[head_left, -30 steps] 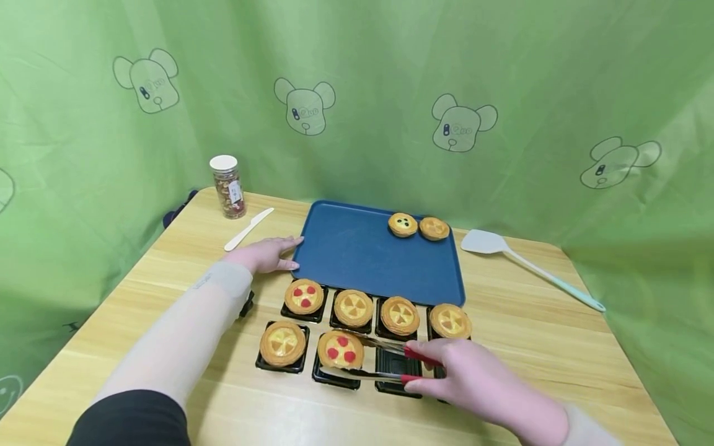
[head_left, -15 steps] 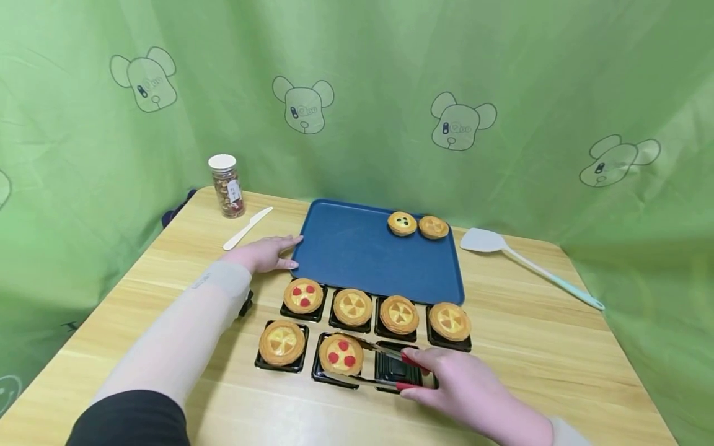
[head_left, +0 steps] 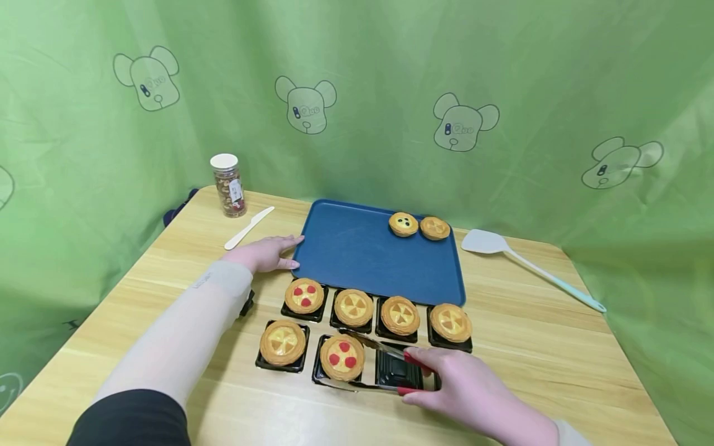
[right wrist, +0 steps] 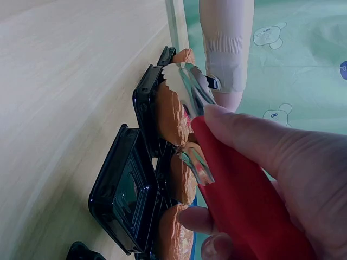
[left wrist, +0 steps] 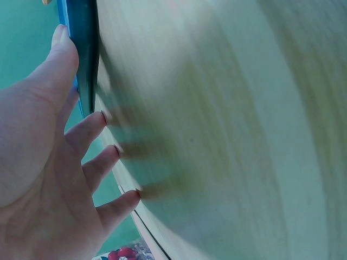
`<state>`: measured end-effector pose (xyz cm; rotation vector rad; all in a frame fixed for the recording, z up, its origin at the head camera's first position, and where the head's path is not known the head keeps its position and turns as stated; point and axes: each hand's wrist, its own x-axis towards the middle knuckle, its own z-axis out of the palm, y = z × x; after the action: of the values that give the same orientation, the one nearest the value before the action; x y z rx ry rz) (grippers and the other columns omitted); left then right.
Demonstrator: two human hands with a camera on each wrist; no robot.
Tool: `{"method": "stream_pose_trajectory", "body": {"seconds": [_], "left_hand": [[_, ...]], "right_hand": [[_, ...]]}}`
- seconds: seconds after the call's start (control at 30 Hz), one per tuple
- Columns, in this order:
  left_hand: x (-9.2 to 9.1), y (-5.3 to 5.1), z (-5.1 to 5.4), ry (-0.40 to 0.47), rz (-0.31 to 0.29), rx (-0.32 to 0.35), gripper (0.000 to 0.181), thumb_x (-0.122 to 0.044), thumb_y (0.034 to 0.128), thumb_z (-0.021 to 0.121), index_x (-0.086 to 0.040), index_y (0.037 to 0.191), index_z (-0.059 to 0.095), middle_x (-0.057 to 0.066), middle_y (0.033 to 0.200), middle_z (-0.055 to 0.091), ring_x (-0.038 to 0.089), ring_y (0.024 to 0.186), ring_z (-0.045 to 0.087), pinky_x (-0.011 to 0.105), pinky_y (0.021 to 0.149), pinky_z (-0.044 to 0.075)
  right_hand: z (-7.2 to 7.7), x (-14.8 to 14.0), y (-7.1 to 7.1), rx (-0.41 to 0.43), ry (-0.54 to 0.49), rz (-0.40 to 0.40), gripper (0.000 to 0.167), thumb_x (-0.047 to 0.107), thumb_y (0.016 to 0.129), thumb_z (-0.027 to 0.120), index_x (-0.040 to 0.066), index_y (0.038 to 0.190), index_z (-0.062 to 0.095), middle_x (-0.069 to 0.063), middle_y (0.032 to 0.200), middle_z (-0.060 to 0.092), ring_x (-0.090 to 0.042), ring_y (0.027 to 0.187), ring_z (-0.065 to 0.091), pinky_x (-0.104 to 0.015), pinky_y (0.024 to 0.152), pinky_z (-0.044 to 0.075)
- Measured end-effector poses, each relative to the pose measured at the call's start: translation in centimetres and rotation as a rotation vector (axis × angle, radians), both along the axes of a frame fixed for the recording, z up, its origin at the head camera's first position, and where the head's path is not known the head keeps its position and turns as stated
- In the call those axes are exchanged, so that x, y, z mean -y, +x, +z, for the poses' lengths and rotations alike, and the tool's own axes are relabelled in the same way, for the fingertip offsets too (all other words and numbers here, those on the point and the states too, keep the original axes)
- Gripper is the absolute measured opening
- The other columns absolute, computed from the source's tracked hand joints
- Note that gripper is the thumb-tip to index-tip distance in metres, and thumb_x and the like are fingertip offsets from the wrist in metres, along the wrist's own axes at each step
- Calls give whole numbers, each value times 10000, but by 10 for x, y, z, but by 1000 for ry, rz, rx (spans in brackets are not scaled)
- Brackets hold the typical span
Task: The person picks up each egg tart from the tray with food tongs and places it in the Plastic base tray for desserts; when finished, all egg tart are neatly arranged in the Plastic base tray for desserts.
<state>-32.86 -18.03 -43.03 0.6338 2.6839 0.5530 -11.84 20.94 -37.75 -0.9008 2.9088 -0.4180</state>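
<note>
My right hand [head_left: 465, 393] grips a pair of tongs [right wrist: 236, 184] by the red handles. Their metal arms stand apart on either side of a tart with red berries [head_left: 342, 358], which sits in a square black tray [head_left: 319, 373] in the near row. A gap shows between the tart and the lower arm. To its right, another black tray [head_left: 397, 371] shows its ribbed bottom. My left hand [head_left: 264, 254], fingers straight and spread, touches the left edge of the blue tray [head_left: 357, 254]; in the left wrist view the thumb lies on the rim.
Several tarts in black trays form a row along the blue tray's front edge; another tart [head_left: 282, 344] is at near left. Two tarts [head_left: 403, 224] lie at the blue tray's back right. Around it are a jar [head_left: 229, 189], a knife [head_left: 248, 228] and a spatula [head_left: 484, 241].
The tongs' arms have spread wider around the berry tart, which has shifted slightly and lies in its black tray. My right hand has moved a little toward the near side; my left hand stays put.
</note>
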Motion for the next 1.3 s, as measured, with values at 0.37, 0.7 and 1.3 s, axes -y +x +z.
{"method": "stream_pose_trajectory", "body": {"seconds": [0.37,0.7,1.3], "left_hand": [[0,-1,0,13,-7,3,776,-377,985,598,-134,1590,177,187,1614,151,405,1459,162,515,1186,121],[0,-1,2,-6,-7,9,781,-384,986,594,-141,1593,167,185,1616,145,406,1460,153,517,1187,109],[-1,-1,3,-10,-3,20,781,-403,986,587,-144,1594,171,185,1616,150,406,1462,147,530,1184,111]], "right_hand": [[-1,0,3,-63,66,33,638,566,788,770,113,1232,704,1,1103,727,-144,967,681,-360,763,583],[1,-2,5,-98,54,33,661,529,772,800,93,1255,685,-68,1164,706,-215,1014,682,-402,811,580],[86,-55,-98,64,-291,-294,719,492,818,775,22,1334,599,-74,891,658,-188,632,525,-279,473,462]]}}
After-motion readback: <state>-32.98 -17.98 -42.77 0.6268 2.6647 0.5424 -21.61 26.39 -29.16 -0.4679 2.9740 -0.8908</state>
